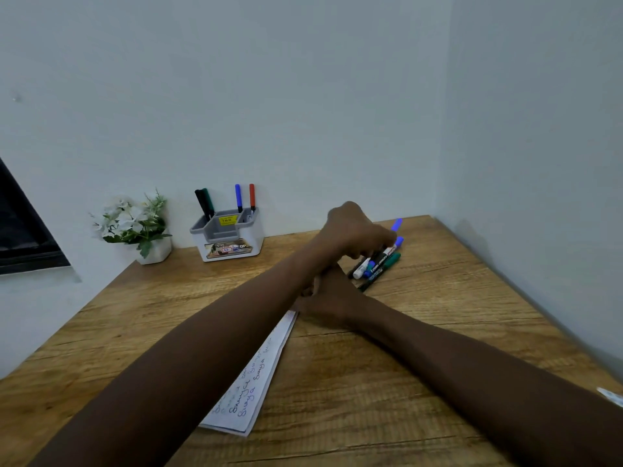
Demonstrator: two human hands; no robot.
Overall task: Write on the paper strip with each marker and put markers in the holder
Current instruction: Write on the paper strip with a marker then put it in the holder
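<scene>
A pile of markers (pixel 377 266) lies at the far right of the wooden desk (pixel 438 348), with blue, green, black and white parts showing. My left hand (pixel 354 230) reaches over it, fingers curled down around a blue-capped marker (pixel 398 242). My right hand (pixel 332 296) rests on the far end of the paper strip (pixel 256 382), partly hidden under my left forearm. The strip carries several lines of handwriting. A white and grey holder (pixel 229 239) at the back wall contains a black, a green, a blue and a red marker.
A small white pot of white flowers (pixel 135 227) stands left of the holder. A dark frame (pixel 23 230) fills the left edge. Walls close the desk at the back and right. A small white object (pixel 611 396) lies at the right edge.
</scene>
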